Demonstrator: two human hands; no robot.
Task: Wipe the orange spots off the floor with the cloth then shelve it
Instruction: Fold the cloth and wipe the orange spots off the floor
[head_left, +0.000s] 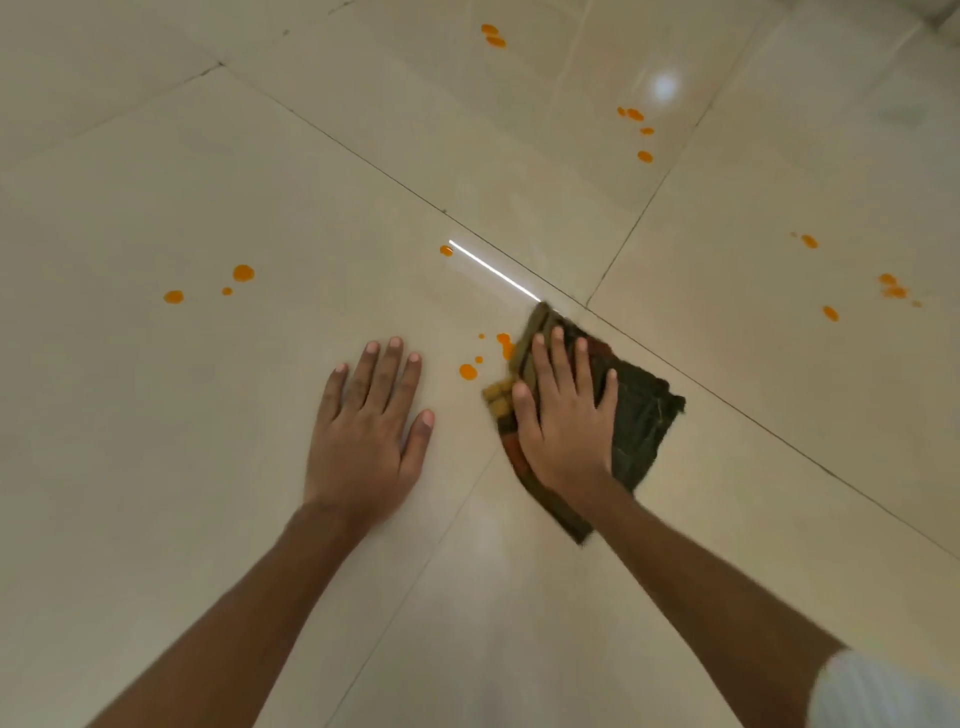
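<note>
Four or so orange spots sit center frame, just left of the cloth, touching its left edge. Right hand presses flat on cloth, fingers spread; prob. nearer vs left hand, flat on floor, fingers apart.

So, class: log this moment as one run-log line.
stage: wiping | right hand: flat on cloth | left hand: flat on floor | orange spots: many remain
</note>
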